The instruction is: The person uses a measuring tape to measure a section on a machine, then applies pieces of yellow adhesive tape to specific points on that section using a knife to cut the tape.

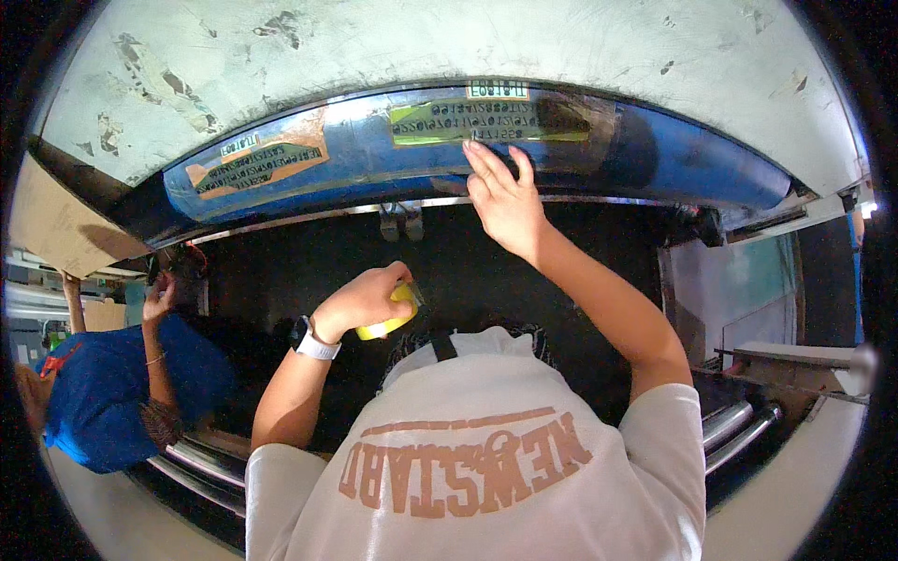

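Observation:
A long blue cylinder (360, 159) spans the view in front of me. On its middle lies a green printing plate (408, 127) with dark mirrored characters, and a small pale label-like piece (498, 91) sits just above it. My right hand (503, 194) reaches up with its fingers stretched out, the fingertips at the plate's lower edge and apparently touching it. Lower down, in front of my body, my left hand (367, 297) is wrapped round a roll of yellow tape (385, 326). The far side of the roll is partly covered by the fingers.
An orange-brown plate (304, 140) with mirrored characters is on the cylinder's left part. Pale scuffed machine casing (393, 42) rises beyond it. At left, a co-worker in blue (112, 397) stands near a brown board (56, 224). Metal rollers (734, 430) lie behind me.

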Action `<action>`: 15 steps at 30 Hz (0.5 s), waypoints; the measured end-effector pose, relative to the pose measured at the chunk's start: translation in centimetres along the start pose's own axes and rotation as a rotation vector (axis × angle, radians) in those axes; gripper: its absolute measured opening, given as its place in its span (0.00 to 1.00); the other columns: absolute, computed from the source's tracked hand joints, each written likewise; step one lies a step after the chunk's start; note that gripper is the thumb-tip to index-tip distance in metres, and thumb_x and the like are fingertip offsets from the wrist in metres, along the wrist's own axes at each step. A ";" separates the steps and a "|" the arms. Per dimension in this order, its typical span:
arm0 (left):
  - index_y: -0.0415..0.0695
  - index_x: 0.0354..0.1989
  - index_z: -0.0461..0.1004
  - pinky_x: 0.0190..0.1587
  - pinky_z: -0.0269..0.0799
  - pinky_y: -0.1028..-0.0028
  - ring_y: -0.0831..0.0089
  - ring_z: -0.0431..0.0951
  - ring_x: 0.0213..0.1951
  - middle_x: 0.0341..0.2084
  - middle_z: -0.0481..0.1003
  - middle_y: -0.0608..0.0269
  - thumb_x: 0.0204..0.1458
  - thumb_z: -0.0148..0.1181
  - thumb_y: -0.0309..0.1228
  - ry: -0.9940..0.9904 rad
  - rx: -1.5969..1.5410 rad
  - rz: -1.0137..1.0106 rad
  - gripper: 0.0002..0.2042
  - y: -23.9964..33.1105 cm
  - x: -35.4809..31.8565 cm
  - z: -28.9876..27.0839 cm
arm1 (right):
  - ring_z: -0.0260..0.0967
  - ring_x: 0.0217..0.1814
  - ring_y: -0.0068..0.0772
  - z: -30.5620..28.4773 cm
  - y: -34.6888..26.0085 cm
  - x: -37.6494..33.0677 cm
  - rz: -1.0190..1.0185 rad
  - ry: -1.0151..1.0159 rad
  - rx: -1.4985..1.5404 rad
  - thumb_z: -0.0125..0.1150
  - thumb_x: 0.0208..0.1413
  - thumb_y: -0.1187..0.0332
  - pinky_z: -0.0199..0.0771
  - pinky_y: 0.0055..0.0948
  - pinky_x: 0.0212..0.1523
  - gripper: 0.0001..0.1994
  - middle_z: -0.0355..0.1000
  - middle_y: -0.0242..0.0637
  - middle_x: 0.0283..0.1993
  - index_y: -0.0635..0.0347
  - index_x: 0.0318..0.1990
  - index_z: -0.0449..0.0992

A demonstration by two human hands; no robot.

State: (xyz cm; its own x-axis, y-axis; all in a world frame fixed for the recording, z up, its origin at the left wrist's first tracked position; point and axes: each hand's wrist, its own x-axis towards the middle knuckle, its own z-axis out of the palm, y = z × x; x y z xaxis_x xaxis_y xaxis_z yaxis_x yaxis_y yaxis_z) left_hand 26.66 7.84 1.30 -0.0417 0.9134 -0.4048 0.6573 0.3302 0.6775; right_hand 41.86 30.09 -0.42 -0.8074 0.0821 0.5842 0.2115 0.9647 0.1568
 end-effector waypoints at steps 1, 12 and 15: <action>0.40 0.46 0.68 0.39 0.72 0.62 0.50 0.77 0.37 0.32 0.76 0.45 0.41 0.61 0.39 0.008 0.005 -0.005 0.24 -0.1 -0.4 -0.3 | 0.50 0.71 0.35 0.3 -0.2 -0.2 0.018 0.012 0.001 0.52 0.49 0.68 0.44 0.50 0.65 0.03 0.61 0.43 0.64 0.56 0.29 0.69; 0.39 0.49 0.66 0.42 0.71 0.64 0.54 0.77 0.40 0.37 0.75 0.47 0.42 0.61 0.41 -0.006 -0.091 -0.106 0.27 -2.4 -2.6 0.1 | 0.58 0.63 0.35 0.6 0.1 -0.3 0.058 -0.002 0.030 0.55 0.48 0.68 0.52 0.43 0.58 0.03 0.60 0.37 0.65 0.55 0.29 0.68; 0.37 0.48 0.67 0.41 0.72 0.64 0.52 0.77 0.40 0.37 0.75 0.44 0.42 0.60 0.39 0.009 -0.122 -0.069 0.26 -1.9 -1.9 0.3 | 0.58 0.62 0.35 -0.4 0.3 -0.2 0.063 -0.029 0.095 0.55 0.47 0.68 0.54 0.44 0.57 0.04 0.60 0.36 0.65 0.55 0.30 0.69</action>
State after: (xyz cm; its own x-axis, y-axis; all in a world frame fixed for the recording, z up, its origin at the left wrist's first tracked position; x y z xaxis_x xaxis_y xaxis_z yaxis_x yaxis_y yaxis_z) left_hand 25.73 5.37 0.62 -0.0905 0.8896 -0.4477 0.5561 0.4180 0.7183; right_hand 42.31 30.30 -0.14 -0.8102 0.1497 0.5667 0.2105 0.9767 0.0430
